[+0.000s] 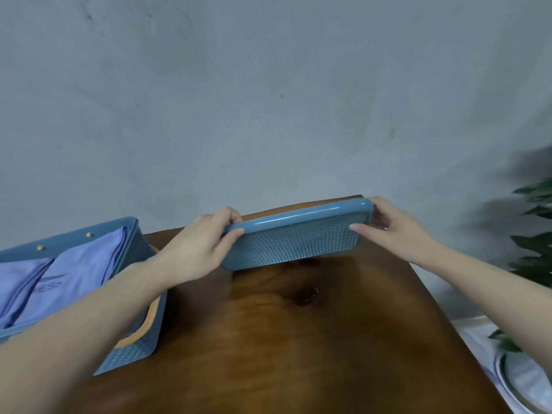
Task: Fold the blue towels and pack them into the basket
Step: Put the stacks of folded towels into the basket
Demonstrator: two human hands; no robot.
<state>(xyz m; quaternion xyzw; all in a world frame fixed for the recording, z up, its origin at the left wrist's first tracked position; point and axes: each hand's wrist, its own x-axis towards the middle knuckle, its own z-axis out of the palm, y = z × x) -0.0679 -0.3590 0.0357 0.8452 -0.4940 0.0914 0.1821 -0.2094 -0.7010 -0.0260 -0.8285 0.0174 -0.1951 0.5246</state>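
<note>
A blue woven-pattern basket [140, 252] stands at the left of the wooden table [298, 339], with folded blue towels [74, 273] inside it and an orange handle on its near side. A flat blue lid [295, 237] with the same weave is held tilted above the table's far end. My left hand [203, 243] grips the lid's left end. My right hand [391, 228] grips its right end. The left forearm crosses over the basket's right corner.
A grey wall rises right behind the table. A green leafy plant [534, 234] stands to the right, beyond the table's right edge. Something white [519, 380] lies low at the right beside the table.
</note>
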